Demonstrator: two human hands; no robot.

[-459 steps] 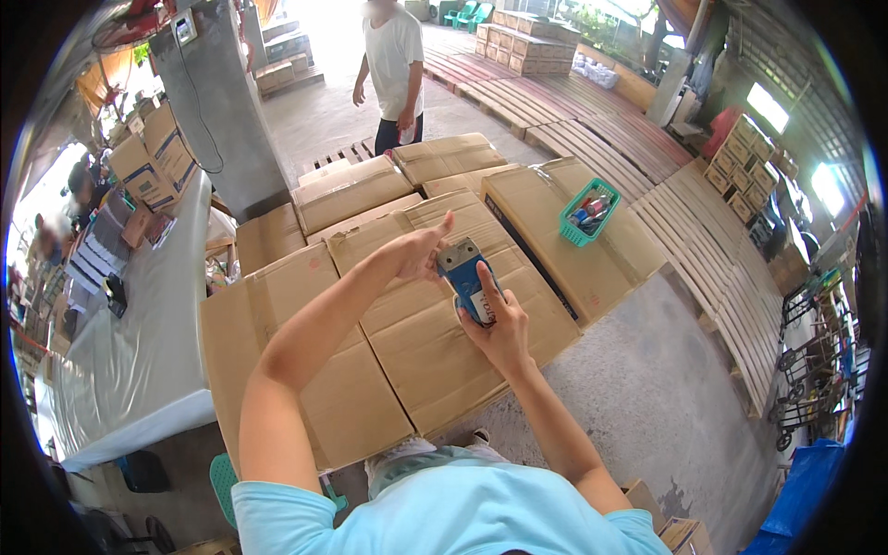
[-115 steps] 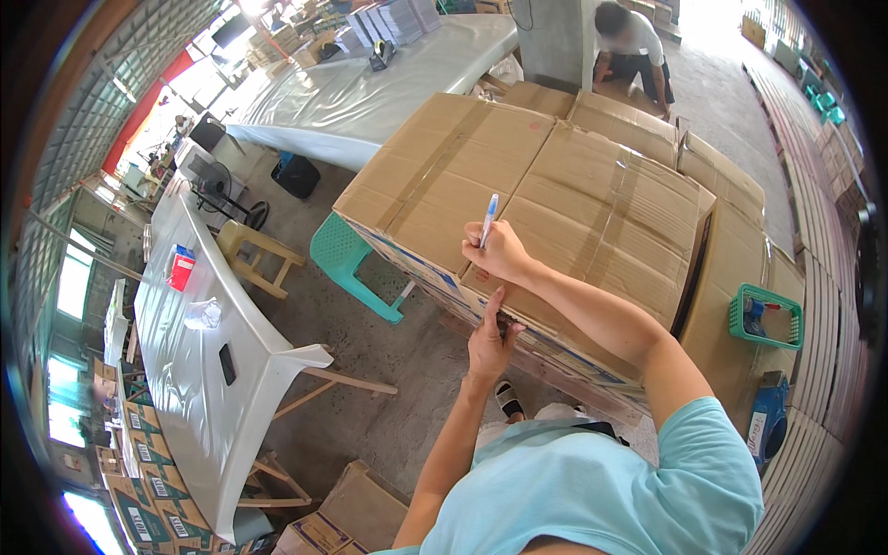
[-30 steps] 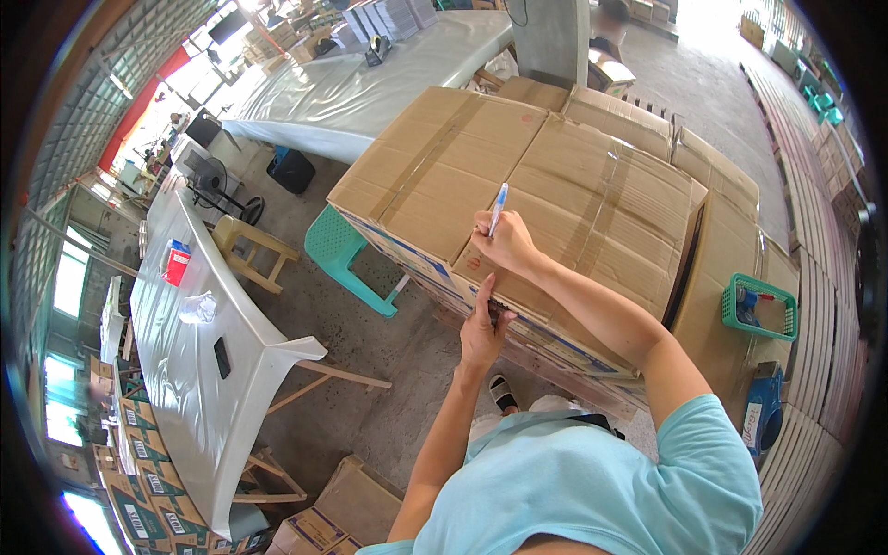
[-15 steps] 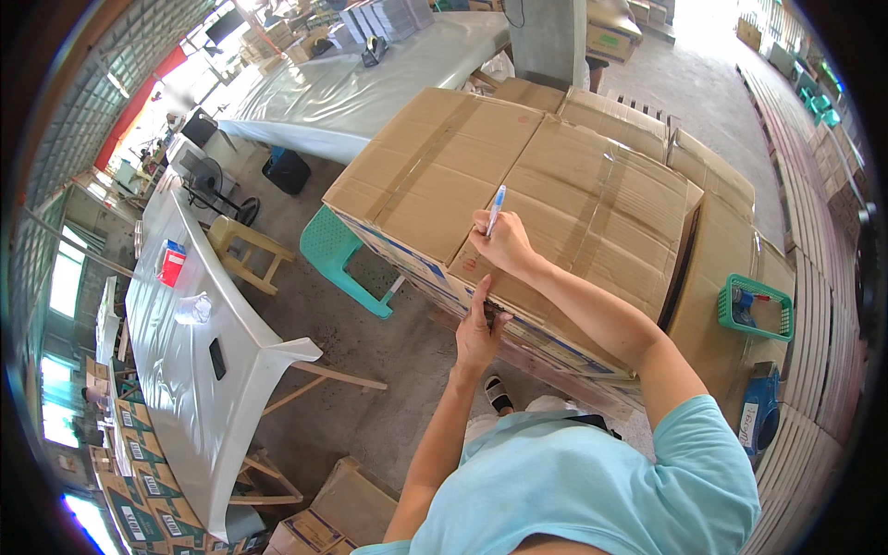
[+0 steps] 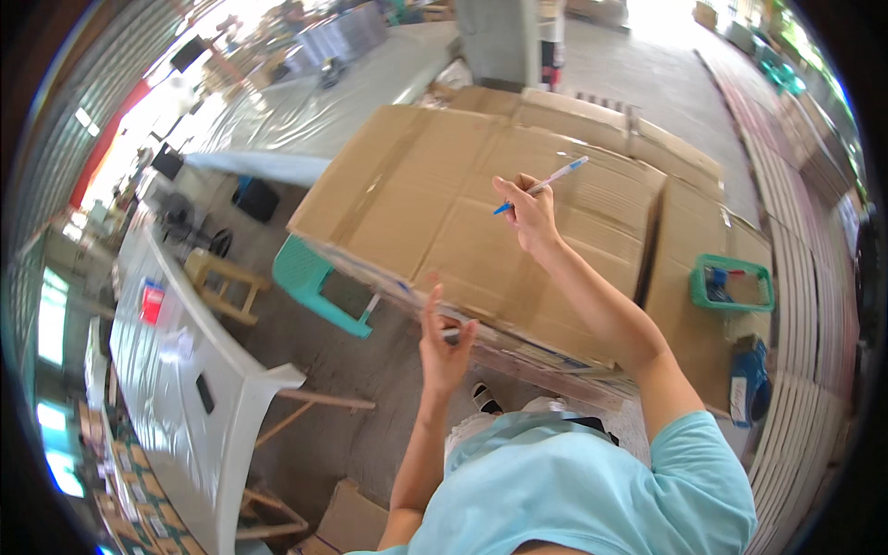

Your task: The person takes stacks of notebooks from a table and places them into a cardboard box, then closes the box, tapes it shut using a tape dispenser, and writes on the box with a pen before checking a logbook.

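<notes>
My right hand [image 5: 529, 211] is closed around a slim white-and-blue pen [image 5: 566, 170], above the top of a large brown cardboard box [image 5: 388, 176]. The pen's blue tip points to the lower left and looks apart from the cardboard. At the box's near edge is my left hand [image 5: 446, 356], slightly blurred, its index finger stretched up and its thumb to the right. A small dark and grey thing shows between that thumb and the fingers; its kind cannot be made out.
More cardboard boxes [image 5: 573, 118] stand behind and to the right. On the right one sit a green basket [image 5: 733, 304] and a blue tape dispenser [image 5: 749, 379]. A teal plastic stool [image 5: 310, 287], a wooden stool [image 5: 222, 285] and a covered table [image 5: 171, 398] with a phone [image 5: 204, 393] are left.
My right hand has come up off the box top, and the pen has swung from upright to slanted. My left hand has moved back slightly from the box edge. The whole view has shifted.
</notes>
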